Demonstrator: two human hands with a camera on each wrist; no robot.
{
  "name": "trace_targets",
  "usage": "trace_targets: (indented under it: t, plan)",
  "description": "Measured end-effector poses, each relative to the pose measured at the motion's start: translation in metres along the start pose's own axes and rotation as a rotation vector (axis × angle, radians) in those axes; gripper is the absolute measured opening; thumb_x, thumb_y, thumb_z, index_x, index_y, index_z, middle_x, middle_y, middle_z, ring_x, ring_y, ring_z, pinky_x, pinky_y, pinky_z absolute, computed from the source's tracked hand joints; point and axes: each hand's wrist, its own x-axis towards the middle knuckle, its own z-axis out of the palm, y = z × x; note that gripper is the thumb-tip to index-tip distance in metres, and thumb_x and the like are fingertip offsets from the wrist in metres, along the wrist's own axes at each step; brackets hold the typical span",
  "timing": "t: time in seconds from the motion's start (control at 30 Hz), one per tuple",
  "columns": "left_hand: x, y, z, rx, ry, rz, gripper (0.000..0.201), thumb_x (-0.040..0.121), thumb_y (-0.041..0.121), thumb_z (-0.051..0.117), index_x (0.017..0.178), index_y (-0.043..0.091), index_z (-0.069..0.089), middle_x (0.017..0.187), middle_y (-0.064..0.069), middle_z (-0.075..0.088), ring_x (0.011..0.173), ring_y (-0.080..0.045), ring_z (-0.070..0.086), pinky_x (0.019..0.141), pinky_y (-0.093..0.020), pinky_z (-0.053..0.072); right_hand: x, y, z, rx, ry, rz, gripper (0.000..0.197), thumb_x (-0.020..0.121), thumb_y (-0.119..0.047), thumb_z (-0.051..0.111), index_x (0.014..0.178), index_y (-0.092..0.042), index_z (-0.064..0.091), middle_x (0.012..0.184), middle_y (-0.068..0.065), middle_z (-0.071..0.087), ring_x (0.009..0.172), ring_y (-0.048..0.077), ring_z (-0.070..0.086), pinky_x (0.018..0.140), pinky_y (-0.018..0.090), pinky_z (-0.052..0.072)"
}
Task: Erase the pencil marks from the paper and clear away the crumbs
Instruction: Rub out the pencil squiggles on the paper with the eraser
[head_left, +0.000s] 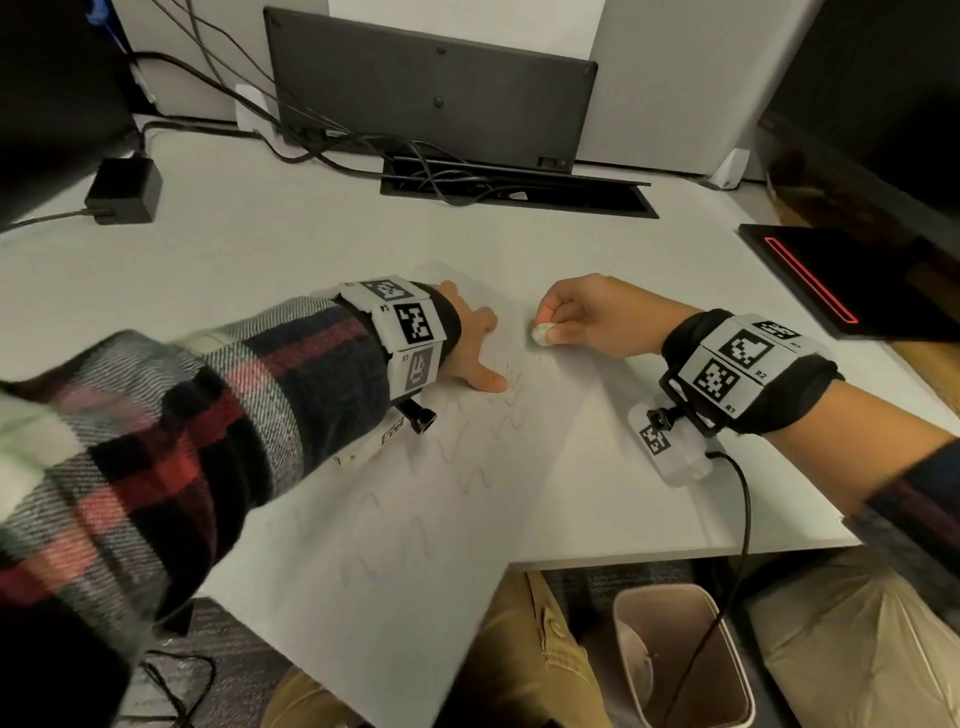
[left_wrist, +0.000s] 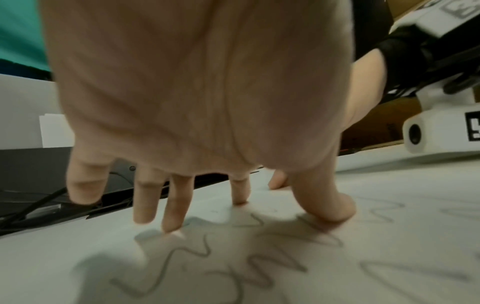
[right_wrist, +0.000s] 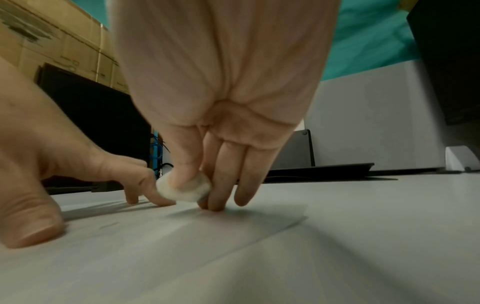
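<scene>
Paper (head_left: 545, 467) lies on the counter (head_left: 260, 249). Left hand (head_left: 470, 343) presses it with spread straight fingers among pencil marks (head_left: 457, 457); beside it, right hand (head_left: 582, 317) pinches a white eraser (head_left: 542, 334) on the paper.

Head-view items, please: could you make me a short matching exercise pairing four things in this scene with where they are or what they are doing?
Things:
1. eraser
2. left hand
3. waste bin
4. pencil squiggles

Places or states:
A. on the floor below the desk's near edge
B. pinched in the right hand's fingertips
C. drawn on the paper, running toward the person
D. fingers spread, pressing the sheet down

Pairs: 1-B, 2-D, 3-A, 4-C
</scene>
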Motion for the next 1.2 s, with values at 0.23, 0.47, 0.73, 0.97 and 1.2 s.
trace_targets:
  t: [0.23,0.47,0.73,0.97,1.2]
  plan:
    - [0.013,-0.004,0.007,-0.267,0.06,0.126,0.096,0.078,0.062,0.059,0.148,0.02,0.01,0.149,-0.004,0.013,0.135,-0.025,0.03,0.109,-0.042,0.031,0.007,0.002,-0.001,0.185,-0.006,-0.021,0.006,0.088,-0.021,0.061,0.086,-0.021,0.056,0.107,0.007,0.069,0.104,0.018,0.062,0.099,0.035,0.044]
    - [0.017,-0.001,0.007,-0.214,0.015,0.105,0.096,0.075,0.074,0.049,0.147,0.041,-0.006,0.154,-0.002,-0.004,0.142,-0.027,0.007,0.111,-0.042,0.022,0.016,0.002,0.001,-0.066,0.038,-0.031,0.01,0.082,-0.023,0.069,0.088,-0.015,0.067,0.084,0.001,0.064,0.071,0.007,0.053,0.065,0.011,0.04]
    - [0.019,0.001,0.004,-0.177,-0.032,0.089,0.113,0.063,0.079,0.056,0.145,0.042,-0.013,0.154,-0.006,-0.008,0.142,-0.031,0.009,0.112,-0.047,0.024,0.014,-0.004,0.005,-0.088,-0.062,-0.088,0.009,0.079,-0.016,0.072,0.088,-0.014,0.073,0.078,-0.004,0.068,0.06,-0.005,0.055,0.064,0.01,0.044]
    - [0.02,0.0,0.004,-0.187,-0.046,0.092,0.119,0.059,0.08,0.059,0.144,0.043,-0.015,0.154,-0.007,-0.009,0.142,-0.032,0.011,0.112,-0.047,0.025,0.02,-0.004,0.004,-0.152,-0.005,-0.076,0.009,0.08,-0.017,0.07,0.089,-0.013,0.072,0.085,0.002,0.07,0.068,0.0,0.057,0.069,0.016,0.046]
    - [0.02,0.0,0.003,-0.159,-0.046,0.097,0.119,0.06,0.08,0.058,0.144,0.04,-0.017,0.154,-0.01,-0.007,0.142,-0.033,0.012,0.112,-0.049,0.025,0.022,-0.006,0.003,-0.177,0.051,-0.077,0.01,0.081,-0.016,0.069,0.09,-0.011,0.071,0.087,0.003,0.069,0.071,0.004,0.054,0.066,0.009,0.042]
